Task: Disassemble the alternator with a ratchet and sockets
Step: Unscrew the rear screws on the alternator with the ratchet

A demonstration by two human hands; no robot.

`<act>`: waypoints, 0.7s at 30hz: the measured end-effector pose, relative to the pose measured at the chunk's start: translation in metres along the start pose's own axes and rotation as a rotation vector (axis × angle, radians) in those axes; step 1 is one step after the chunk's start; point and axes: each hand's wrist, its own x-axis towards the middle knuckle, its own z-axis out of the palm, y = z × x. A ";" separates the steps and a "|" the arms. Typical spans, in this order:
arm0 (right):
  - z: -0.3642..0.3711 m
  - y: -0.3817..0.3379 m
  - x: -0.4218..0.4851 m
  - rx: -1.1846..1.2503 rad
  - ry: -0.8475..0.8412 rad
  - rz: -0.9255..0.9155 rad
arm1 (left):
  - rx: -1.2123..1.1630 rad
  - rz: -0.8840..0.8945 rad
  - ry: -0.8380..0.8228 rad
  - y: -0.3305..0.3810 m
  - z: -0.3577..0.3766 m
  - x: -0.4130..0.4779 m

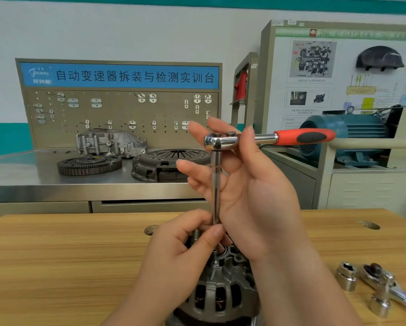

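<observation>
Wooden table (56,255) – alternator (220,295) stands btm centre; loose socket (347,277) & 2nd ratchet (375,272) lie lower right. Steel bench (21,170) upper left – flywheel (89,164), clutch cover (159,165), alu housing (110,142).

The round grey metal alternator (220,295) stands on end on the light wooden table (56,255), with copper wire showing through its slots; the shiny ratchet with the red and black handle (267,138) is up in the air above it, lying flat, handle pointing right; a long thin shiny bar (216,184) hangs straight down from its head to the alternator's top; a loose shiny socket (346,277) stands on the table to the right, just beside a second shiny ratchet (385,285).
</observation>
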 end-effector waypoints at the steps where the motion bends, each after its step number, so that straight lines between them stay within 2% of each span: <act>1: 0.000 0.001 0.000 -0.021 0.008 -0.010 | -0.002 -0.002 0.004 0.000 0.000 0.000; 7: 0.008 0.010 -0.003 -0.341 0.066 -0.260 | -0.019 -0.029 0.046 -0.001 0.001 0.001; 16: 0.005 0.002 -0.001 -0.079 0.050 -0.048 | -0.050 -0.017 -0.017 0.001 -0.001 -0.001; 19: 0.007 0.006 -0.002 -0.133 0.052 -0.087 | -0.007 -0.012 -0.009 0.001 -0.001 -0.001; 21: 0.009 0.005 -0.002 -0.260 0.054 -0.173 | 0.009 -0.014 0.015 0.001 -0.001 0.000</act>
